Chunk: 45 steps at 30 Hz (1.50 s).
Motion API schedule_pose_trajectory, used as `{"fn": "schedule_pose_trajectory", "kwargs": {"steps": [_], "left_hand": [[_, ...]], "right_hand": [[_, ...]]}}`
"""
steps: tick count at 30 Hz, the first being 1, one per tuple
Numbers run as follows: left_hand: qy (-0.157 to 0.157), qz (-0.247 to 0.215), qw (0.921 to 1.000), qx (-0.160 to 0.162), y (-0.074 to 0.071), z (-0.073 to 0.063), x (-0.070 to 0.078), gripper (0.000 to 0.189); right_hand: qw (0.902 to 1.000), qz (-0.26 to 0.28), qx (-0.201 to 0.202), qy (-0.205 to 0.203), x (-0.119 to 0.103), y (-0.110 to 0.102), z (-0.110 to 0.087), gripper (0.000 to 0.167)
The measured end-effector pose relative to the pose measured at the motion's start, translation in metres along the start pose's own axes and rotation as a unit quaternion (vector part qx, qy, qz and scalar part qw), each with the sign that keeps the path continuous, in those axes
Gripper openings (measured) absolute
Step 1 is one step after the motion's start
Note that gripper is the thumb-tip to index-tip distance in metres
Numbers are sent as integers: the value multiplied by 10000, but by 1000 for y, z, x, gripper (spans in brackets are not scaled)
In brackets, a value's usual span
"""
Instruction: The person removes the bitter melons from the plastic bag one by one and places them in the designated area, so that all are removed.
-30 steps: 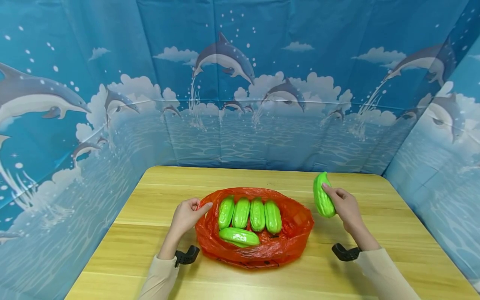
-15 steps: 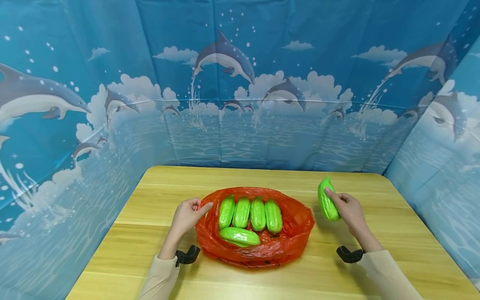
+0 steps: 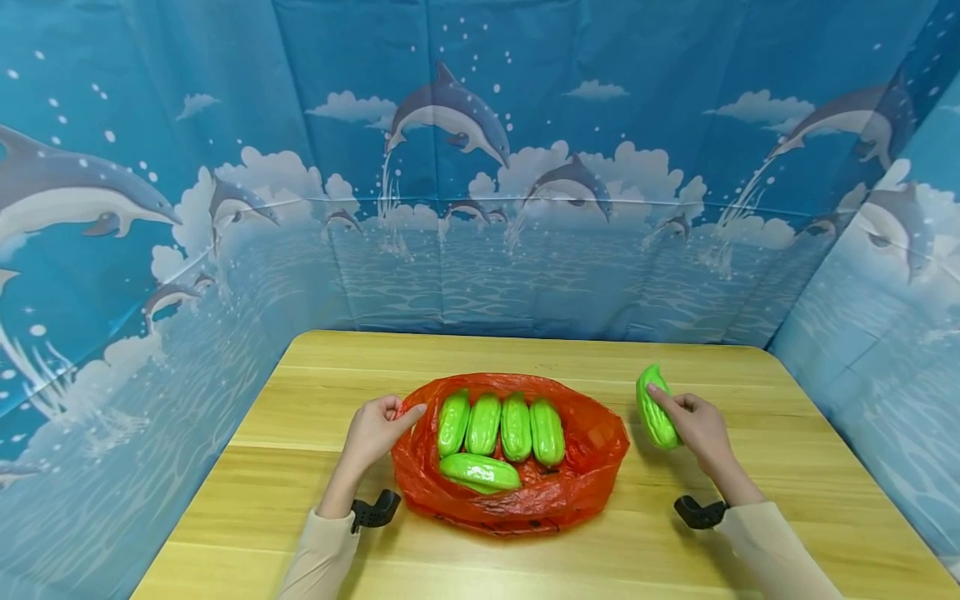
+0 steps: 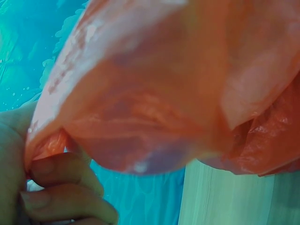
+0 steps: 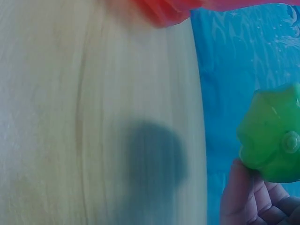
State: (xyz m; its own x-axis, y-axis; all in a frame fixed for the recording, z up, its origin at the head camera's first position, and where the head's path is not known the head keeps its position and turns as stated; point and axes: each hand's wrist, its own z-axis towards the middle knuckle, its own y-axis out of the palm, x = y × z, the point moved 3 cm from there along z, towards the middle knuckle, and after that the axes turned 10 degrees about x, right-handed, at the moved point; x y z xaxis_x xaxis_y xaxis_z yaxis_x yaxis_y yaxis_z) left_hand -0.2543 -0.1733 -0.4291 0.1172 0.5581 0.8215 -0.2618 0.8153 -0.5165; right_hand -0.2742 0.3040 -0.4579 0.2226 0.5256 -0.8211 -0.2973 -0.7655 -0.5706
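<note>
A red plastic bag (image 3: 525,510) lies wide-mouthed in the middle of the table. Inside it are several glossy green bitter melons (image 3: 483,423), a row standing side by side and one lying crosswise in front (image 3: 480,472). My left hand (image 3: 377,429) pinches the bag's left rim; in the left wrist view the thumb and curled fingers (image 4: 65,171) grip the thin plastic. To the right of the bag, my right hand (image 3: 696,423) holds another bitter melon (image 3: 656,412), tilted, between thumb and fingers. The right wrist view shows its ridged end (image 5: 274,136) with a small round nub.
The pale wooden table (image 3: 300,475) extends around the bag on all sides. A blue dolphin-print curtain (image 3: 465,275) hangs behind it and along both sides. Black wrist-camera mounts (image 3: 375,508) stick out inward below each hand.
My right hand has moved slightly right and toward me with the bitter melon, lowering it a little. The left hand and the bag have stayed in place.
</note>
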Motion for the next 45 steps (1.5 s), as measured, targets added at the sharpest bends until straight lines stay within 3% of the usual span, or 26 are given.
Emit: {"fn": "schedule_pose_trajectory", "kwargs": {"steps": [20,45], "left_hand": [[42,25,10000,36,1,0,0,50],[5,34,10000,31,1,1,-1,51]], "right_hand": [[9962,-853,-168,-78,9,8,1,73],[9914,-1270,-272,-155,20,11,3,72]]}}
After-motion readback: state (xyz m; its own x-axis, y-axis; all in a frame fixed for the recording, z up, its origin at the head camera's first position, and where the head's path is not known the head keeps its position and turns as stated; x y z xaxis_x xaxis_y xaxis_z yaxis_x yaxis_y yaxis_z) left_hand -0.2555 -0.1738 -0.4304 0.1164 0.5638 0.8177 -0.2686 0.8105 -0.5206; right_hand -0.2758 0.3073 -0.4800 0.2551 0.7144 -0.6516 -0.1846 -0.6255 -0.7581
